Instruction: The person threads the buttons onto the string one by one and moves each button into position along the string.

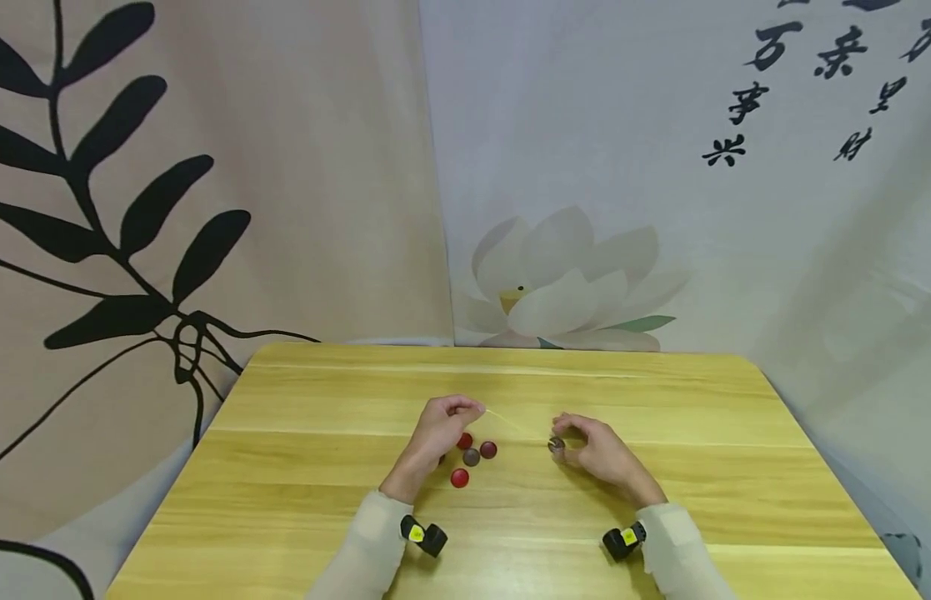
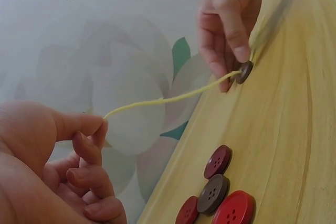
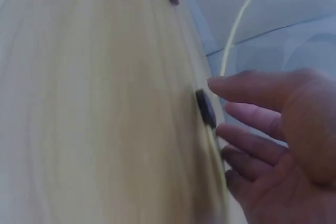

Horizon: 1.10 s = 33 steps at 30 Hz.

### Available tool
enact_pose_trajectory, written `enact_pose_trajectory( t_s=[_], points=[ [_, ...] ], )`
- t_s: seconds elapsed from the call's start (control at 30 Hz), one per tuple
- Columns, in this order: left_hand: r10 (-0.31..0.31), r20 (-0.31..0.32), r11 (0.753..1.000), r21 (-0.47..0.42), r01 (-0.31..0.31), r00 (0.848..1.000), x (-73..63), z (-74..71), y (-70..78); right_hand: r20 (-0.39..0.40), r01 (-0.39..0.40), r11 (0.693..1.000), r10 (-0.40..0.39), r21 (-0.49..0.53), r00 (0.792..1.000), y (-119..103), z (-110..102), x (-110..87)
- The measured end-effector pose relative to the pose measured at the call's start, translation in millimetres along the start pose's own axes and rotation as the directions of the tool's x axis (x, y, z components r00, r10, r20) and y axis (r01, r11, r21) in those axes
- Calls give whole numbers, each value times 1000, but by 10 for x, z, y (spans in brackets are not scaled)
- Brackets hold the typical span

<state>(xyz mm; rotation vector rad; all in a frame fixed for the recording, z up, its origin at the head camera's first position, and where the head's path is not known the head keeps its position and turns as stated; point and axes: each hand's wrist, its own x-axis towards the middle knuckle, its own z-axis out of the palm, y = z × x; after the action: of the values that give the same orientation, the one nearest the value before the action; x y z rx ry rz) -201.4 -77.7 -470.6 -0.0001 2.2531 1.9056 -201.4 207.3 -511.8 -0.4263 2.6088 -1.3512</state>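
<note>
Between thumb and index finger, my left hand (image 1: pixel 444 429) pinches the end of a yellow cord (image 2: pixel 168 99), while its other fingers curl loosely. The cord stretches across to a dark brown button (image 2: pixel 244 72) and runs through it. My right hand (image 1: pixel 598 450) has its thumb and a finger at opposite edges of that button, gripping it on edge close over the table. Behind the button, more cord (image 3: pixel 219 166) trails past the right fingers. Beside the left hand lie a red button (image 2: pixel 234 209), a greyish-brown button (image 2: pixel 212 194) and a maroon button (image 2: pixel 217 162).
Another red button (image 1: pixel 464 441) lies close by the left wrist, and a dark piece (image 1: pixel 441 459) is mostly hidden behind that wrist. Everything rests on a yellow wood-grain table (image 1: pixel 300 467). Printed curtains (image 1: pixel 345 167) hang behind its far edge.
</note>
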Motion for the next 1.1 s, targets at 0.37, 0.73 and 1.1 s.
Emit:
enact_pose_trajectory(
  t_s=[0.37,0.73,1.1],
  points=[
    [24,2,1000,12,-24,1000,30,2,42,-53,105,994,-105,7,993,-374,136,110],
    [14,8,1000,18,-14,1000,14,39,31,-46,148,987,-145,65,988,-611,266,194],
    [21,-3,1000,11,-20,1000,27,75,-11,-15,141,981,-140,131,990,-645,384,245]
  ],
)
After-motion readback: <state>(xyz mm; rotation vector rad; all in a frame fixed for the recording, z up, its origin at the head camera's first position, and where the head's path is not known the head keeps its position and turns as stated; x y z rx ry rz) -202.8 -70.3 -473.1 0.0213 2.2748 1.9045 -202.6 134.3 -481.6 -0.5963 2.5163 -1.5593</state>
